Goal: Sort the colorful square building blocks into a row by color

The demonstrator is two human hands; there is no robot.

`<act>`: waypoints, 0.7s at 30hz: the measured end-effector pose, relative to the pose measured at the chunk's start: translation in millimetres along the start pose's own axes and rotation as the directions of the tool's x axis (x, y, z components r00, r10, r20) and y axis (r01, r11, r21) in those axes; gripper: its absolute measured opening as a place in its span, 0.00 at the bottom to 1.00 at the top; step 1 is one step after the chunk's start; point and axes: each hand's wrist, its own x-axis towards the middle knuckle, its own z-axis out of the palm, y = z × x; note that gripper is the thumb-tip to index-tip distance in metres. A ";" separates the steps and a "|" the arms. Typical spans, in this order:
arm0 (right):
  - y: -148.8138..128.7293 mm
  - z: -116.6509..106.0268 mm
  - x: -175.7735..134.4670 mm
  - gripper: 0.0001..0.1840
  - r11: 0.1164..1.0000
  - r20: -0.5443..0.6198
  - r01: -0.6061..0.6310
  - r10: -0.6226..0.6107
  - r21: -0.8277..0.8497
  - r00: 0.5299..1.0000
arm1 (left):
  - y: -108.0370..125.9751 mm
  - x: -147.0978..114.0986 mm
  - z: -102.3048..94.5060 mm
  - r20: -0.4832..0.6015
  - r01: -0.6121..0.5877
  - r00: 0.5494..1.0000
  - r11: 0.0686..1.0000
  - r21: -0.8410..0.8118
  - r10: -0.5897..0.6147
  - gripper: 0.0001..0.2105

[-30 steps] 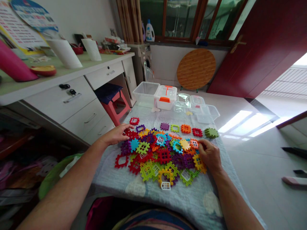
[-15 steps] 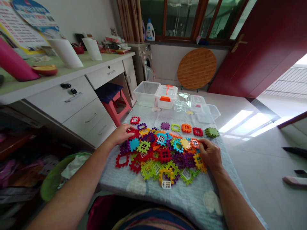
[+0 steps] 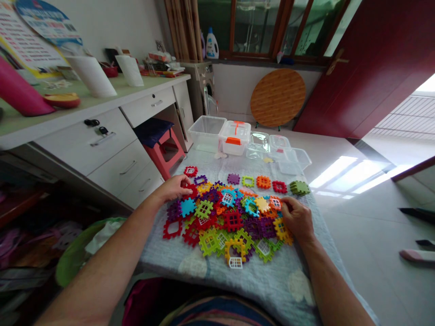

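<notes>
Plastic building squares [image 3: 227, 222] lie in a loose heap of mixed colours on the cloth-covered table [image 3: 156, 249], which spreads past the heap on every side. Well beyond the heap, toward its left, stands a clear open tub [image 3: 207, 140]; straight beyond the heap is a box [image 3: 234, 144] with orange clips. At the heap's right end is my right hand [image 3: 298, 219], its fingers curled in at the edge of an orange square [image 3: 272, 200] with a white window in it; I cannot tell whether they are clamped on it. At the heap's far left corner, my left hand [image 3: 174, 188] bends its fingers over a red square [image 3: 192, 192]; whether I pinch it, I cannot tell. Beyond the heap's right end sits a stack of green squares [image 3: 299, 188]. Just past the heap's far edge lies a purple square [image 3: 233, 179]. At the heap's near edge, a white window piece [image 3: 235, 263] touches a yellow frame [image 3: 228, 249].
</notes>
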 end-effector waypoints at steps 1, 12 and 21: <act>0.0 -0.1 0.0 0.13 1.000 0.001 -0.001 0.001 0.001 1.000 | 3.3 -1.9 -2.4 -0.010 -0.014 1.000 1.000 -0.014 0.014 0.17; -3.3 -1.6 0.1 0.13 1.000 -0.001 -0.016 0.016 0.014 1.000 | 10.6 -29.2 -5.3 -0.163 -0.178 0.943 0.852 0.492 0.291 0.05; 0.2 1.4 -1.3 0.13 1.000 0.021 -0.011 0.011 0.001 1.000 | -0.7 -30.2 -34.0 0.015 -0.177 0.983 0.917 0.357 0.184 0.23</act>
